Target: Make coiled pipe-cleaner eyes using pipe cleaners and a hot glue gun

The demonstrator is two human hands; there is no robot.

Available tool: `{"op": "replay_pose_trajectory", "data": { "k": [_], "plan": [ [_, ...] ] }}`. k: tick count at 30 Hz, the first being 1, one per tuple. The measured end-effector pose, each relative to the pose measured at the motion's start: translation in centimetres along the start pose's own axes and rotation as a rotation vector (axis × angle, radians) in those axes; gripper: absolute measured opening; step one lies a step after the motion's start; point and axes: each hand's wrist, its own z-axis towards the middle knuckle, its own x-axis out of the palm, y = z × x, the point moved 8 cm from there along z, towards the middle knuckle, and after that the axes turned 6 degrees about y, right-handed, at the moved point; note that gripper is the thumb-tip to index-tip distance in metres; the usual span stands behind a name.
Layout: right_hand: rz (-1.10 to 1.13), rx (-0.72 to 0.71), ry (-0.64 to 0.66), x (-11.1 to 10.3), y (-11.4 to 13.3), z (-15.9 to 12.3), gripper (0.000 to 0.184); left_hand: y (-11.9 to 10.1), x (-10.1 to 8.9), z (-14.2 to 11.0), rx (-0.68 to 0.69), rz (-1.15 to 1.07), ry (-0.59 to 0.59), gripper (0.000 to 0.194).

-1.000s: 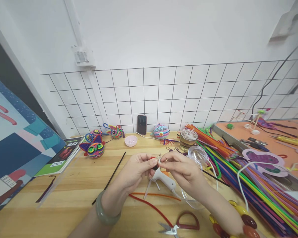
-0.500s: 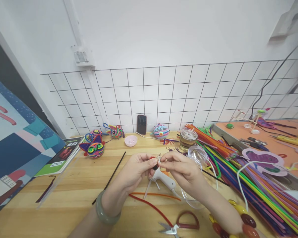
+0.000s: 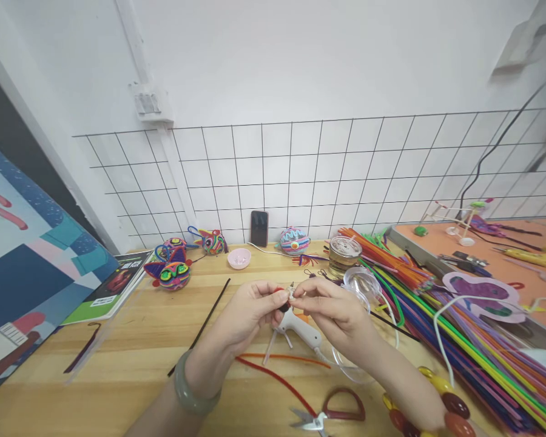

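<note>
Fingertips of my left hand [image 3: 255, 309] pinch a small red fuzzy piece [image 3: 279, 290], perhaps pipe cleaner, mostly covered by the fingers. My right hand [image 3: 334, 306] meets it from the other side, thumb and forefinger pressed together on something small and whitish. Just below both hands a white hot glue gun [image 3: 304, 332] rests on the wooden table [image 3: 131, 364], its front part hidden behind the fingers. A red pipe cleaner [image 3: 277, 376] and an orange pipe cleaner [image 3: 295, 359] lie nearer to me, with red-handled scissors [image 3: 343, 403] at the front.
Colourful yarn-covered ornaments [image 3: 175, 276], a pink dish [image 3: 239, 259], a phone [image 3: 259, 228] and a lidded glass jar [image 3: 344, 255] stand along the wall. Bundled pipe cleaners [image 3: 459, 358] fill the right side. At left are a magazine [image 3: 113, 291] and a black pipe cleaner [image 3: 204, 321].
</note>
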Motion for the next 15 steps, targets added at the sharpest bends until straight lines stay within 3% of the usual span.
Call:
{"op": "replay_pose_trajectory", "data": {
  "k": [15],
  "plan": [
    [0.001, 0.009, 0.006, 0.06, -0.13, -0.08, 0.034, 0.13, -0.13, 0.0, 0.001, -0.015, -0.017, 0.015]
  ]
}}
